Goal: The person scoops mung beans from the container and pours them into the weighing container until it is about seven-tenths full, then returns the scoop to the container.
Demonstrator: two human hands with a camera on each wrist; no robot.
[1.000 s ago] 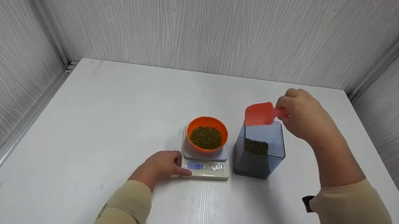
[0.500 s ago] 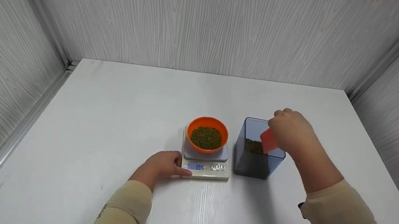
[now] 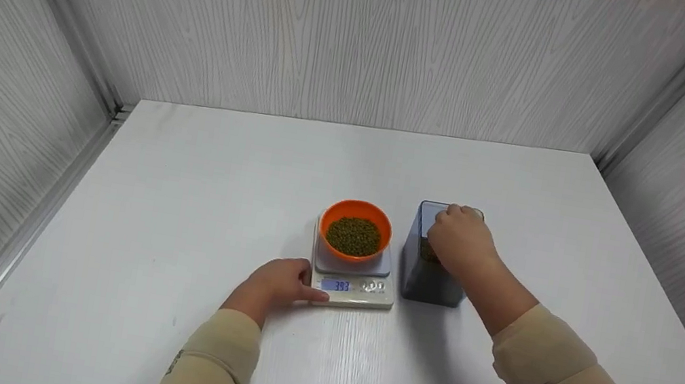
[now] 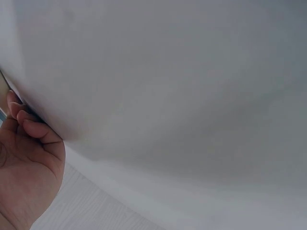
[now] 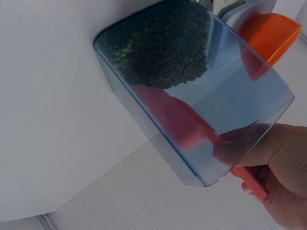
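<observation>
Only in right wrist view, red scoop (image 5: 175,120) partly inside container (image 5: 240,103)

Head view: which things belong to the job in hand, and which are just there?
In the job:
- red scoop, in the right grip
- blue clear container with green grains
- orange bowl of similar grains
- scale under it, held by the left grip

Just there:
- white table
- wood-grain walls
</observation>
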